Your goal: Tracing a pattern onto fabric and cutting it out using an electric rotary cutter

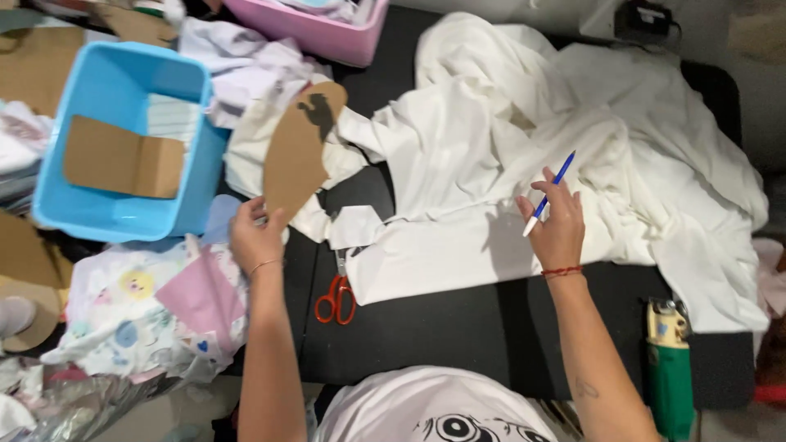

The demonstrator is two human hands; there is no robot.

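The left hand (255,236) pinches the lower end of a long brown cardboard template (296,151), which tilts up over the edge of the white fabric (491,164). The right hand (558,225) holds a blue-and-white pen (548,194) between thumb and fingers, resting on that fabric spread across the black desk (458,327). Red-handled scissors (336,295) lie between the hands, partly under the cloth. Left of the template stands a light blue plastic bin (123,82) with folded cardboard inside; a pink bin (319,29) sits at the far edge.
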